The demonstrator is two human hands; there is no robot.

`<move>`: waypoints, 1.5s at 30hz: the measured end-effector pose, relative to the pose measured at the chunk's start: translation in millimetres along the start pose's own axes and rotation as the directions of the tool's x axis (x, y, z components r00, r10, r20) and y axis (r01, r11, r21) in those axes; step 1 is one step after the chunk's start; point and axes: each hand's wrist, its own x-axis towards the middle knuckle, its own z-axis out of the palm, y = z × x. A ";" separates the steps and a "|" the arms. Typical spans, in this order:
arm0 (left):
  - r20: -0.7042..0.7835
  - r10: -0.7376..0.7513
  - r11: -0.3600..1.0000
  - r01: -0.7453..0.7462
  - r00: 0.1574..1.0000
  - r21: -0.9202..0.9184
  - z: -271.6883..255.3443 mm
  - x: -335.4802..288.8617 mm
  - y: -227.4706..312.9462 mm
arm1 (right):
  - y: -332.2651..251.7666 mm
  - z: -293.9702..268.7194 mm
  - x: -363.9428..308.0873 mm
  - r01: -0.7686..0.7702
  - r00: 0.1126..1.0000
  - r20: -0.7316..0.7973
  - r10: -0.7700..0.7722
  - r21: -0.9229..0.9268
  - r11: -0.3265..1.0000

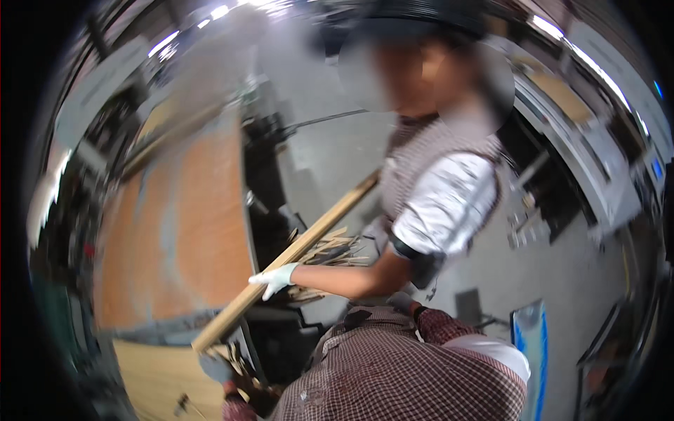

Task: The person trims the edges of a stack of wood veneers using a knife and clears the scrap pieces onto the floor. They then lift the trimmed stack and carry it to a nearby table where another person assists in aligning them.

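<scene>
A long squared wooden bar (309, 238) slants from beside a co-worker's body down to the near left. The co-worker's white-gloved hand (276, 278) grips it near the middle. My left hand (216, 368), in a grey glove, is just below the bar's near end; whether it touches the wood I cannot make out, and its fingers are blurred. Close to my waist, by the co-worker, is my right hand (403, 302), also gloved. Its fingers are mostly hidden, and nothing held shows there.
A large table with an orange-brown top (207, 217) stands at the left, with a pale wooden board (158, 375) nearer me. Thin wood strips (326, 252) are heaped beyond the bar. The co-worker (442, 196) stands close ahead. A blue-edged panel (530, 354) is at the right.
</scene>
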 end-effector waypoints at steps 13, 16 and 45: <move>0.163 -0.256 0.964 0.240 0.953 0.112 -36.1 11.4 37.9 | -227.2 -300.0 240.1 0.284 0.926 -0.030 -0.375 0.711 0.644; 0.177 -0.253 0.966 0.240 0.951 0.096 -47.3 24.6 55.6 | -209.3 -276.4 261.5 0.463 0.862 -0.201 -0.465 0.685 0.562; 0.054 -0.253 0.963 0.257 0.966 -0.082 -56.3 51.6 78.9 | -221.5 -283.1 265.2 0.123 0.991 -0.065 -0.115 0.776 0.619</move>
